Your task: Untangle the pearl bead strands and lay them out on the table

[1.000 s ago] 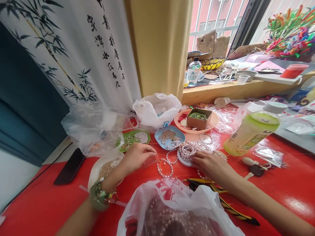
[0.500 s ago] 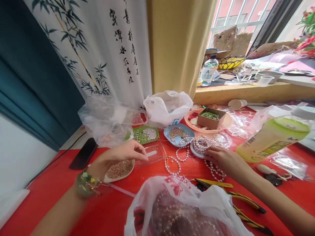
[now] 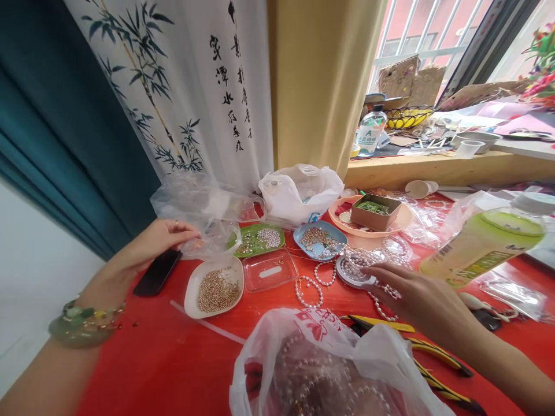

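My left hand (image 3: 176, 238) is at the edge of a crumpled clear plastic bag (image 3: 203, 205), its fingertips pressed together on the film. Below that wrist lies a black phone (image 3: 156, 273). On the right, my right hand (image 3: 401, 289) is closed at the rim of a small white round dish (image 3: 353, 276) heaped with pearl beads. A string of pearl beads (image 3: 388, 290) shows at its fingers, which partly hide it. Two pearl bracelets (image 3: 309, 292) lie left of the dish. A cream dish (image 3: 212, 309) holds small gold beads beside a clear shallow tray (image 3: 269, 271).
Behind are a green bead tray (image 3: 260, 240), a blue bead dish (image 3: 321, 240) and a peach tray (image 3: 333, 216) bearing a small box (image 3: 376, 212). A white bag of bead strands (image 3: 329, 364) stands in front, with yellow-black pliers (image 3: 440, 352) and a tilted bottle (image 3: 483, 245) at right.
My left hand has moved left and back, from over the clear tray to the plastic bag, uncovering the cream dish. My right hand stays by the round dish. The view has shifted slightly.
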Action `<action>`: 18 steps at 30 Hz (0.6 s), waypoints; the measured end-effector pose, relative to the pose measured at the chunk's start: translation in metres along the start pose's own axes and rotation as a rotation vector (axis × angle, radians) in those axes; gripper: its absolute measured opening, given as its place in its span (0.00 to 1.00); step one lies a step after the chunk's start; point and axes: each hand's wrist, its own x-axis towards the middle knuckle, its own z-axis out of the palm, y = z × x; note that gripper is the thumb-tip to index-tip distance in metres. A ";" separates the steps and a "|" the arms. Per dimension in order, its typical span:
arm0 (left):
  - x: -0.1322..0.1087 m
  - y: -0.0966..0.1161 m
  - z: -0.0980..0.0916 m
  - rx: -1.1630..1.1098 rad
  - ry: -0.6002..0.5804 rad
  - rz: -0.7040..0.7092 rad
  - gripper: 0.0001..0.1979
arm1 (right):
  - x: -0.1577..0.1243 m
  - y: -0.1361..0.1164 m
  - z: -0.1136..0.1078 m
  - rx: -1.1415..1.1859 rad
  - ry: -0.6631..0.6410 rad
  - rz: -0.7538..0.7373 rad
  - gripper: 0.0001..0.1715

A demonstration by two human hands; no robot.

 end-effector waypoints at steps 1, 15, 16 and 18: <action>0.000 -0.001 0.005 -0.010 -0.015 0.009 0.11 | -0.005 -0.014 -0.006 0.078 -0.052 -0.072 0.21; 0.001 0.017 0.099 -0.104 -0.170 0.110 0.14 | -0.024 -0.114 0.018 0.207 -0.129 -0.364 0.11; 0.002 0.017 0.101 -0.093 -0.171 0.122 0.14 | -0.026 -0.109 0.014 0.195 -0.113 -0.327 0.11; 0.004 0.019 0.105 -0.073 -0.180 0.157 0.14 | -0.031 -0.098 0.005 0.193 -0.119 -0.235 0.11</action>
